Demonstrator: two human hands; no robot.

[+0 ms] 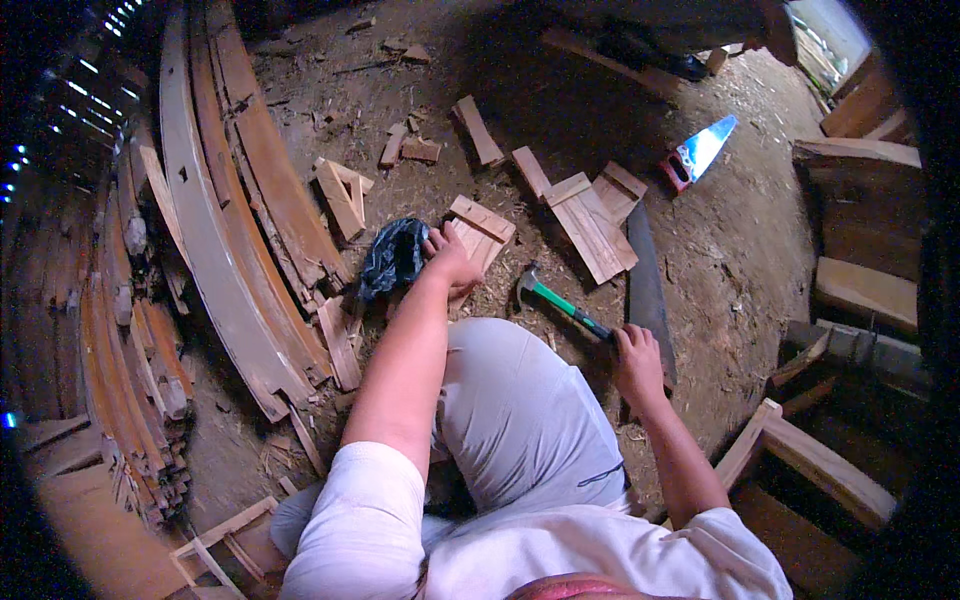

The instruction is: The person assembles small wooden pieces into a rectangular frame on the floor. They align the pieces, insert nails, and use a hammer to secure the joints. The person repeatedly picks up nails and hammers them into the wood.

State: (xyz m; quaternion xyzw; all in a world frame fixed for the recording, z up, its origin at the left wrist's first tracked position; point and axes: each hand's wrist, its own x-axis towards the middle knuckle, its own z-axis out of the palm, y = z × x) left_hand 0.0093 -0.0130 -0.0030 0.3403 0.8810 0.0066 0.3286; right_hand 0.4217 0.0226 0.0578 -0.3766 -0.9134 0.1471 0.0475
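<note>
My right hand [638, 362] is closed around the end of a claw hammer's green and black handle [565, 305]. The hammer's metal head points up and left, over the dirt floor. My left hand [452, 262] has its fingers curled at the left edge of a small wooden panel [485, 228] with a strip across its top. Right beside those fingers lies a crumpled black plastic bag [393, 258]. Whatever the left fingers grip is hidden. Another panel with a cross strip [590, 230] lies to the right, overlapping a smaller stripped board [620, 192].
A handsaw blade [650, 290] lies beside the panels; a second saw with a red handle [700, 155] is farther right. Long planks [215, 200] are stacked at left. Wooden frames [830, 465] stand at right. Offcuts [478, 130] and shavings litter the floor.
</note>
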